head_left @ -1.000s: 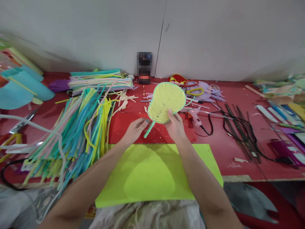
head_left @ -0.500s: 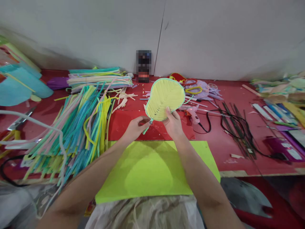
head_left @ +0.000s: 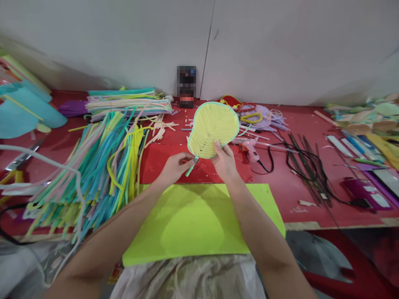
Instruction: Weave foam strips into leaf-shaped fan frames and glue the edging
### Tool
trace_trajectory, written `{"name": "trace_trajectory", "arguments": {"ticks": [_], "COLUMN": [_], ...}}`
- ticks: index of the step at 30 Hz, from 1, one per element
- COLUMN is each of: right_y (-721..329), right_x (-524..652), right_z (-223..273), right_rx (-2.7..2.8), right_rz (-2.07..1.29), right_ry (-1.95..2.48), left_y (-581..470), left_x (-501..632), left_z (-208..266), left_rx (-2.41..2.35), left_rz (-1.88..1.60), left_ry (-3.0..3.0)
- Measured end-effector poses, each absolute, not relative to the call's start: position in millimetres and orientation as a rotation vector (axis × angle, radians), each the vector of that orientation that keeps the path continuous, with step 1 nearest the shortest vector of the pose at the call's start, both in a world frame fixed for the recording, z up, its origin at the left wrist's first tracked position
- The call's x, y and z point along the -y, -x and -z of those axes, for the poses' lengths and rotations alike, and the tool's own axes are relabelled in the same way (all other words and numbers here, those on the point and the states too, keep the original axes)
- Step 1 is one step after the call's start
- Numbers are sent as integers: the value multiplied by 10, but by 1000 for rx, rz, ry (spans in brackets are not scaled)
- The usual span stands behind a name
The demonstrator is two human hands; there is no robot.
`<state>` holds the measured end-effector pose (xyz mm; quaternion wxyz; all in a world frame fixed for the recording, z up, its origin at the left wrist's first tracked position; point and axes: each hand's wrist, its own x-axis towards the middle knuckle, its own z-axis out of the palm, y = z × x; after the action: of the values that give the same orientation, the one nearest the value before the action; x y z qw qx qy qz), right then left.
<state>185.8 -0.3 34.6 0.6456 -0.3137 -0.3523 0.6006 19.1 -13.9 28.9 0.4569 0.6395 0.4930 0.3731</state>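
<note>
A pale yellow hand fan [head_left: 213, 126] with a light green rim is held up over the table, its short green handle pointing down to the left. My left hand [head_left: 178, 166] pinches the fan where the handle meets the leaf. The lower right of the fan is in my right hand [head_left: 225, 160], thumb on the front and fingers behind it, mostly hidden. Under my forearms lies a bright yellow-green sheet [head_left: 193, 224], and a red sheet [head_left: 162, 160] is just beyond it.
Bundles of coloured strips [head_left: 102, 166] fill the left side, near scissors [head_left: 23, 160]. A pink glue gun [head_left: 252, 150] with a black cord lies right of the fan, yellow-handled scissors [head_left: 252, 118] behind it. Dark thin sticks [head_left: 307, 166] and a purple device [head_left: 366, 193] are further right.
The whole view has shifted slightly, with the scene sitting a little further left. Both hands keep their hold on the fan, which looks almost unmoved.
</note>
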Motion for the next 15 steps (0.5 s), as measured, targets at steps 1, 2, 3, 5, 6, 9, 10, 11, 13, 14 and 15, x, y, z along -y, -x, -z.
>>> {"name": "trace_trajectory", "arguments": {"ticks": [1,2,3,5,6,9,10,11,13,14,15], "right_y": [-1856,-1856,-1857,-1862,-1865,-1868,-1866,-1862,-1852,-1846,-1841], "right_x": [5,6,7,8,8,6,5,5,4,4,5], "right_z": [-349,-352,-354,-355,-354,-351,-350,-349,-343,-338,-333], "right_rx": [804,805,805,803,802,801,803,806,819,827,835], "right_rz": [-1366,-1365,-1364,-1361,-1359,-1349,-1347,-1345,-1346,-1347,-1346], "right_ry": [714,712,709,704,704,719,723,725,725,726,725], "left_y": [-188,-185,-182,-176,-173,-167,-167,-168,-173,-177,-181], "left_x": [137,134,131,123,119,116,118,121,131,136,140], "left_z": [-291,-290,-285,-265,-252,-226,-227,-235,-264,-280,-295], "left_rx": [-1217,-1213,-1205,-1189,-1185,-1193,-1191,-1185,-1184,-1191,-1205], "left_rz": [-916,-912,-906,-895,-901,-941,-942,-932,-896,-885,-882], "left_ry": [-1578,-1574,-1567,-1554,-1545,-1534,-1542,-1556,-1594,-1608,-1617]}}
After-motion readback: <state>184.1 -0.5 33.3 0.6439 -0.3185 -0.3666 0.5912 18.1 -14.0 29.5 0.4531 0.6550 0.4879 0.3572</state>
